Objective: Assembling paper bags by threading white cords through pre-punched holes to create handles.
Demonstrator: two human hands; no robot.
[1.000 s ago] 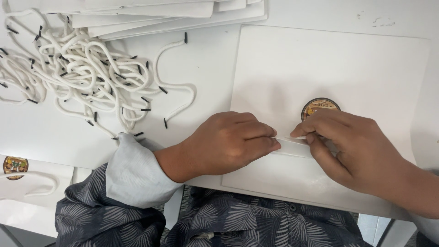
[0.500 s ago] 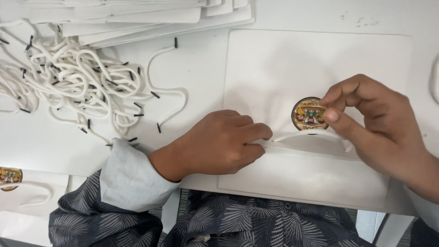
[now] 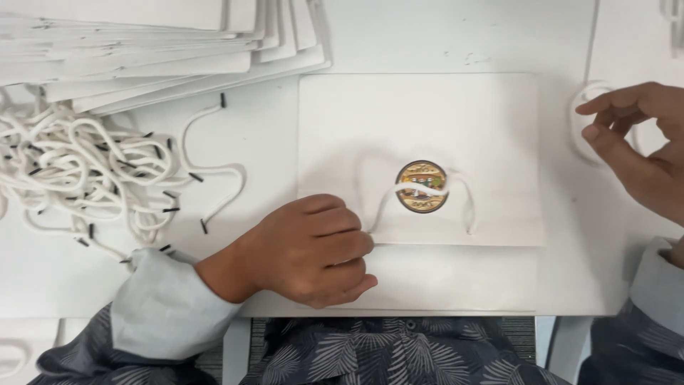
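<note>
Under the left hand: fingers curled, knuckles pressing the near left edge of a flat white paper bag on the white table. Just right of its fingertips: white rope handle, looped across a round gold sticker at the bag's middle. Well to the right: right hand, fingers loosely spread, holding nothing, poised beside a second rope loop. Beyond the left wrist: heap of white cords with black tips. Farther up: fanned stack of flat white bags.
</note>
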